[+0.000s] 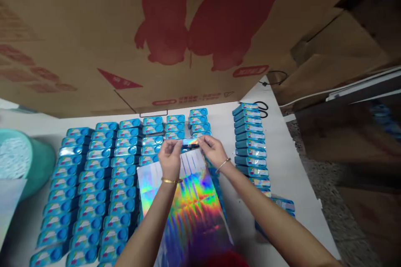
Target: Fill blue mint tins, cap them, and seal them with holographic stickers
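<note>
The fingers of the left hand and right hand pinch opposite ends of a small shiny strip near the far edge of a rainbow-reflecting sheet; it looks light, flexible and slick, best held by its ends

I observe left fingers and right fingers pinching a shiny strip near the far edge of an iridescent sheet. Blue boxes stand in columns left of the sheet, another column right; a carton stands beyond it.
</note>
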A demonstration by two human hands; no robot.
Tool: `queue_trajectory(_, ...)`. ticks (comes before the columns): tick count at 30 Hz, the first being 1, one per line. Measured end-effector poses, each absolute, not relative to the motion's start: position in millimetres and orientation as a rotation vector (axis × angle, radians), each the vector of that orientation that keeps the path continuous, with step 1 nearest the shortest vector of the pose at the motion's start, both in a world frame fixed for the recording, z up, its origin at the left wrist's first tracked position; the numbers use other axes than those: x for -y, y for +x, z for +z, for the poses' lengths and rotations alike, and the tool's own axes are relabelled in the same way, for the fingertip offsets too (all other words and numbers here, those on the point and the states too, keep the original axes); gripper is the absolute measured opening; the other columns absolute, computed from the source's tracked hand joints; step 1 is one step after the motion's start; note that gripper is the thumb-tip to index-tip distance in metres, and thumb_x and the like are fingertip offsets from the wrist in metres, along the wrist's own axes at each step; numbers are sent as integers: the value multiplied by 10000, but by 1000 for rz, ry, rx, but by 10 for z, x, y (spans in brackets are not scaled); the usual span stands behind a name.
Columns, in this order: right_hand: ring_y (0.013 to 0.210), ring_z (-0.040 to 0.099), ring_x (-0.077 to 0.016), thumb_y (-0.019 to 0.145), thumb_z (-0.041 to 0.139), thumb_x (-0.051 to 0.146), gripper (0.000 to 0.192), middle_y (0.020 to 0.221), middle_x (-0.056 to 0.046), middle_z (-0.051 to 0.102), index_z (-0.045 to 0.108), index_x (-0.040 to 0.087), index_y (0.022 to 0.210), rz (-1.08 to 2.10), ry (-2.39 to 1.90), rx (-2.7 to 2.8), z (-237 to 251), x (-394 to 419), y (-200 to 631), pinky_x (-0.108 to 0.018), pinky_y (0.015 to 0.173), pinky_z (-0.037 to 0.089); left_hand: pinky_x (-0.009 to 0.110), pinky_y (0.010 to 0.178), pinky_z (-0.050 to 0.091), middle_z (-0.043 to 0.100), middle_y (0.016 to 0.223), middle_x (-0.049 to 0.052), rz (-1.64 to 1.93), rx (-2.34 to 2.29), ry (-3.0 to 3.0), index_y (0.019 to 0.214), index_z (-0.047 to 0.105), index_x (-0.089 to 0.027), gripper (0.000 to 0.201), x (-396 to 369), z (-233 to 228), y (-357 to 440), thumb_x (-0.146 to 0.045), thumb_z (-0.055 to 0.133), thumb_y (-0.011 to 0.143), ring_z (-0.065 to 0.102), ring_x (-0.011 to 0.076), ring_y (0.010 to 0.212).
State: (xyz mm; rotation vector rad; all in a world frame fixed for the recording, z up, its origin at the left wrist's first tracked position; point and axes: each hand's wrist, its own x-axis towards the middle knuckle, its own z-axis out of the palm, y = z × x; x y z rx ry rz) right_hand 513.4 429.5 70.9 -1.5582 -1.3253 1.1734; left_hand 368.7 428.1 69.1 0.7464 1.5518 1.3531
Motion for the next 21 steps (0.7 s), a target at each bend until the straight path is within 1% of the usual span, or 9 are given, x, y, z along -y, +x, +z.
queue_trajectory(4, 561, 422, -122, 787, 523, 556, 393, 555, 34, 465, 544, 197, 626, 1111, -1644, 1362, 540, -4958, 5582, -242, 554, 349, 269, 698, 455, 575, 670, -11, 1381, -1586, 978, 696, 557, -185, 132, -4912, 541, 4111, -271, 648, 735, 542, 123, 663)
queue_trajectory(7, 577, 446, -128, 807, 524, 489, 349, 555, 27, 503, 580, 191, 634, 1020, -1754, 1457, 430, -5346, 5806, -243, 569, 340, 343, 822, 444, 608, 806, 26, 1301, -1761, 1202, 704, 564, -195, 102, -5232, 459, 4327, -245, 618, 774, 558, 172, 821)
queue_trajectory(10, 619, 486, -138, 835, 521, 391, 287, 593, 16, 565, 612, 194, 647, 912, -1873, 1616, 375, -5586, 5928, -252, 617, 333, 444, 910, 383, 600, 948, 55, 1153, -1969, 1348, 704, 567, -197, 112, -5415, 394, 4449, -245, 627, 785, 532, 235, 960)
queue_trajectory(13, 657, 523, -149, 855, 516, 349, 256, 631, 9, 612, 638, 205, 682, 830, -1937, 1737, 335, -5705, 5966, -265, 665, 327, 504, 916, 338, 585, 970, 65, 1054, -2069, 1445, 714, 567, -198, 107, -5512, 326, 4510, -245, 618, 796, 508, 275, 989)
queue_trajectory(19, 702, 571, -166, 888, 491, 311, 249, 674, -9, 653, 658, 206, 736, 767, -1969, 1827, 192, -5768, 5976, -301, 780, 326, 514, 845, 352, 572, 977, 87, 992, -2138, 1613, 715, 566, -200, 124, -5580, 196, 4569, -274, 598, 809, 495, 300, 968)
queue_trajectory(21, 712, 576, -168, 883, 495, 303, 234, 682, -7, 658, 662, 211, 746, 787, -1965, 1808, 139, -5774, 5990, -302, 783, 330, 523, 833, 357, 565, 972, 91, 971, -2157, 1659, 702, 560, -199, 143, -5586, 170, 4582, -282, 591, 813, 495, 306, 961)
